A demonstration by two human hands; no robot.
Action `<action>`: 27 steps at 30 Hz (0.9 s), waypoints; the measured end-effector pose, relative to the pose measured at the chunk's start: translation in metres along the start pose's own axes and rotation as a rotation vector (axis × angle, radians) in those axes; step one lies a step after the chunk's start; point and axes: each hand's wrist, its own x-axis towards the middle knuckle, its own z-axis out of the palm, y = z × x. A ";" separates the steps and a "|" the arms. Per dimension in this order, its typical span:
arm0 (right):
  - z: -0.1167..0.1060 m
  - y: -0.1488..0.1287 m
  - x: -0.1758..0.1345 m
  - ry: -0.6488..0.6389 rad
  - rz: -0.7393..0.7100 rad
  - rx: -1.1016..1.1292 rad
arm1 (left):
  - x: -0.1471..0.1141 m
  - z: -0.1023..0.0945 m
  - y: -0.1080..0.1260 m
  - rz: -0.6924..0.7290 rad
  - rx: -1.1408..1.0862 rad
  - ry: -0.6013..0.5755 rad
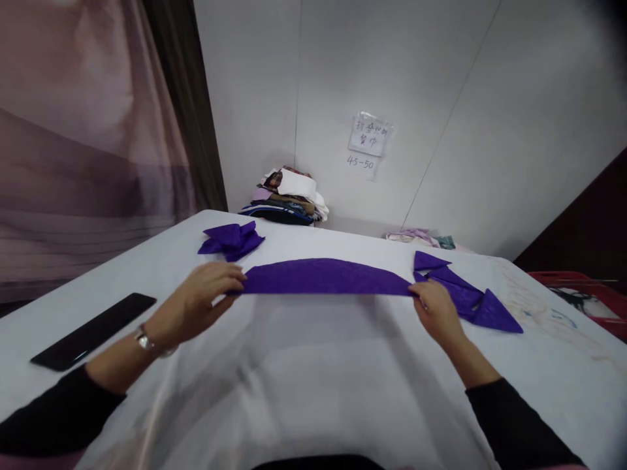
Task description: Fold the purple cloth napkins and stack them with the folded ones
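Observation:
A purple cloth (326, 277) lies stretched flat across the white table (313, 385), folded into a long band. My left hand (198, 301) pinches its left end and my right hand (437, 312) pinches its right end. A bunched purple cloth (231, 240) rests beyond my left hand. Folded purple cloths with pointed corners (473, 300) lie just right of my right hand.
A long black flat object (93, 330) lies near the table's left edge. A stack of folded clothes (289, 196) sits at the far corner by the wall, under a paper note (369, 134). A red crate (585, 294) stands at the right.

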 end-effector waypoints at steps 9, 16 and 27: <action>0.051 -0.035 -0.087 -0.402 0.108 0.141 | -0.108 0.066 0.016 -0.134 -0.094 -0.272; 0.045 -0.094 -0.056 -0.365 0.256 0.502 | -0.095 0.061 0.020 -0.217 -0.105 -0.079; 0.067 -0.175 0.037 -0.132 0.902 1.843 | 0.093 0.100 0.104 0.195 -0.170 -0.103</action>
